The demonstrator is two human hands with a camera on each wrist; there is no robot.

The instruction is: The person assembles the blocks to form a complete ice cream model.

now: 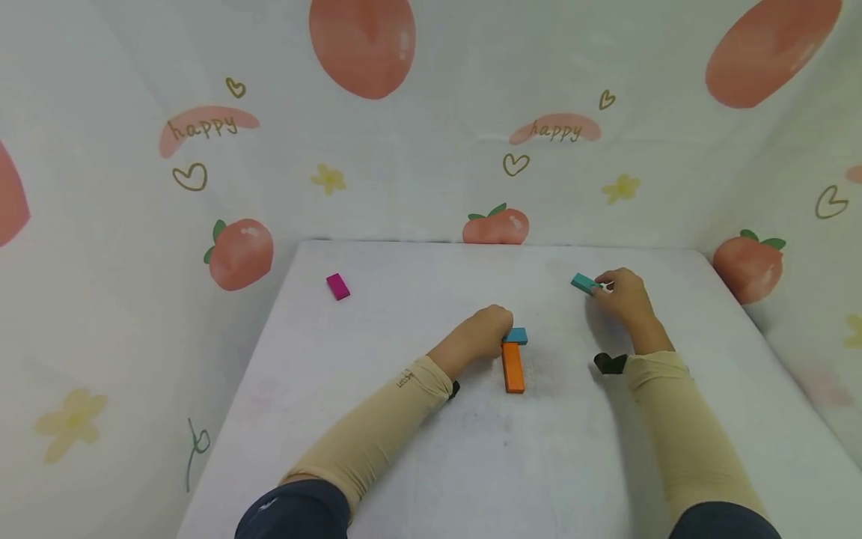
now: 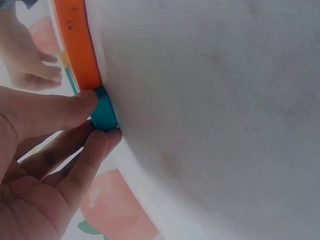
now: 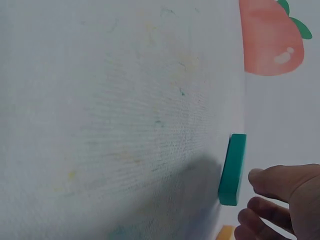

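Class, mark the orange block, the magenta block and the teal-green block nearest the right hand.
Orange block (image 1: 512,366): head view, on its top face.
Magenta block (image 1: 338,287): head view, on its top face.
Teal-green block (image 3: 233,167): right wrist view, on a long face.

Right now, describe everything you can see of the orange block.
The orange block is a long, rectangular bar with a few dark marks; whether wood or plastic, I cannot tell. It lies lengthwise, near to far, on the white table, its far end against the blue block.
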